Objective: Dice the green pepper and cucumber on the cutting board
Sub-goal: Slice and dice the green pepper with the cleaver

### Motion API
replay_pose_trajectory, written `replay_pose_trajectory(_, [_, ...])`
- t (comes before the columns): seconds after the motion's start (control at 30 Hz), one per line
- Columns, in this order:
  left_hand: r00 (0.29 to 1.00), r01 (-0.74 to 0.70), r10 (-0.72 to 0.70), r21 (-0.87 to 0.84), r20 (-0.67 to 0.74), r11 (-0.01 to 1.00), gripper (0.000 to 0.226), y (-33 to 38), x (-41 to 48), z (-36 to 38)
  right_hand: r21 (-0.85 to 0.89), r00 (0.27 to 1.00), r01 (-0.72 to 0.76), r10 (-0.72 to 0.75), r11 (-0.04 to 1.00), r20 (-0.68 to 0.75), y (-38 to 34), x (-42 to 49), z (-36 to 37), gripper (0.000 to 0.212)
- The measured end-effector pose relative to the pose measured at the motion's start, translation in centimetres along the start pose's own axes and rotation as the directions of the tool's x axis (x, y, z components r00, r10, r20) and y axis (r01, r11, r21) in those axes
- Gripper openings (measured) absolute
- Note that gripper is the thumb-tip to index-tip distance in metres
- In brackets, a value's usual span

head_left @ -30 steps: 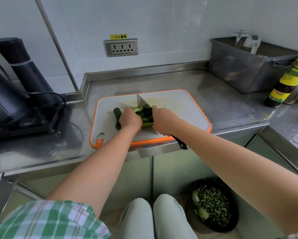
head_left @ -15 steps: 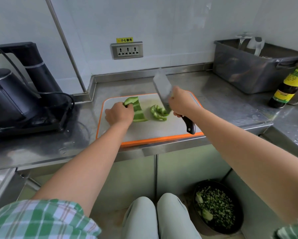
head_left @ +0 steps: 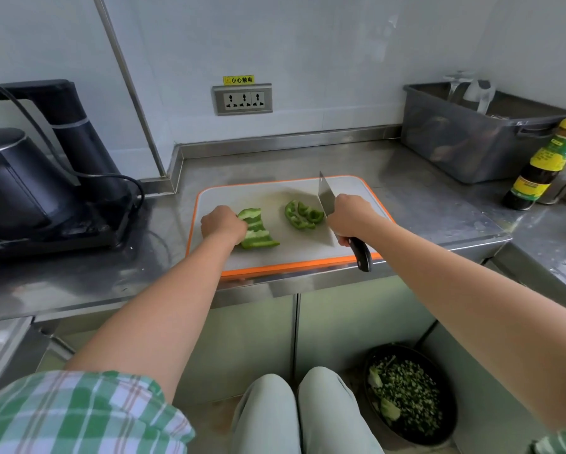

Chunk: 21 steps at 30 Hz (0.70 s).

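Head view, looking down: a white plastic cutting board with an orange rim (head_left: 307, 253) lies on a stainless-steel table (head_left: 422, 204). The left hand (head_left: 222, 224), fingers curled, has its grip clamped on the left end of a flat strip of green pepper (head_left: 257, 232). To the right, apart from it, a small heap of cut green pepper pieces (head_left: 302, 214) lies just beside the blade of a steel cleaver with a black handle (head_left: 326, 201). The right hand (head_left: 350, 216) has its grip closed round that handle.

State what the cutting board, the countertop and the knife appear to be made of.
Cutting board: probably plastic, matte white face with an orange rim. Countertop: stainless steel by its look, a grey sheen with blurred reflections. Knife: bright metal blade that reflects light; dark glossy handle, plastic or wood, cannot tell.
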State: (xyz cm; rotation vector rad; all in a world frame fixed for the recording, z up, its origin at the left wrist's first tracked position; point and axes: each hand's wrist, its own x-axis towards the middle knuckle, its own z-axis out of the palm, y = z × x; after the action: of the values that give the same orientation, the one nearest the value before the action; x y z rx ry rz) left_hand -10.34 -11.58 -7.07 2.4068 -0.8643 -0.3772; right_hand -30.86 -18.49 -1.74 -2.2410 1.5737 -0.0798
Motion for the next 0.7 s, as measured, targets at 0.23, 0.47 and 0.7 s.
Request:
replay_pose_trajectory(0.23, [0.996, 0.083, -0.086, -0.602, 0.023, 0.794, 0.014, -1.9, -0.6, -1.8, -0.004, 0.997, 0.074, -0.074, 0.997, -0.015, -3.2, -1.6, 1.7, 0.01])
replay_pose_trajectory(0.47, [0.976, 0.198, -0.194, -0.758, 0.096, 0.622, 0.017, -4.0, -1.3, -4.8, -0.036, 0.985, 0.171, -0.17, 0.985, 0.01, -8.7, -2.6, 4.5, 0.01])
replay_pose_trajectory(0.7, [0.955, 0.281, -0.24, -0.792, 0.174, 0.541, 0.014, -6.0, -1.4, -6.3, 0.054, 0.979, 0.202, -0.202, 0.978, 0.013, -11.2, -2.3, 5.9, 0.012])
